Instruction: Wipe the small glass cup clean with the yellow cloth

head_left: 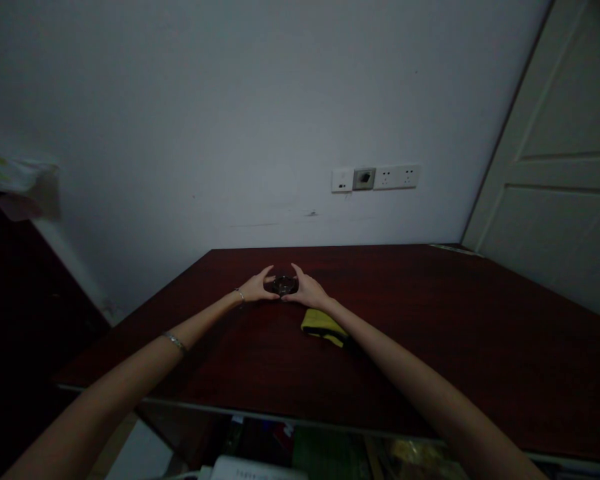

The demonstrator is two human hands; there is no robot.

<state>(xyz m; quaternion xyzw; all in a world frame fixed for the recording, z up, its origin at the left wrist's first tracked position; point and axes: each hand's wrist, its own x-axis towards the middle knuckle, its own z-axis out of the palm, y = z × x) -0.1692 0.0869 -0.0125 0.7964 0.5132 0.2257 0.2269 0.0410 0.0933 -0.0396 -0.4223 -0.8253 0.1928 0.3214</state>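
A small, dark, round glass dish that looks like an ashtray (285, 285) sits on the dark red tabletop (220, 373), between my two hands. My left hand (260, 287) curves around its left side, thumb in front and index finger raised behind. From the right, my right hand (307, 290) cups it in the same way, thumb near the front rim. Both hands appear to touch the dish; the exact finger contact is too dark to make out. Just under my right wrist lies a folded yellow and black cloth (324, 325), partly hidden by the forearm.
Behind the table stands a pale wall with a row of sockets (375, 178). A white panelled door (560, 167) is at the right. Below the table's front edge, a white device (255, 469) and several stored items show. Fabric (15, 175) hangs at the left.
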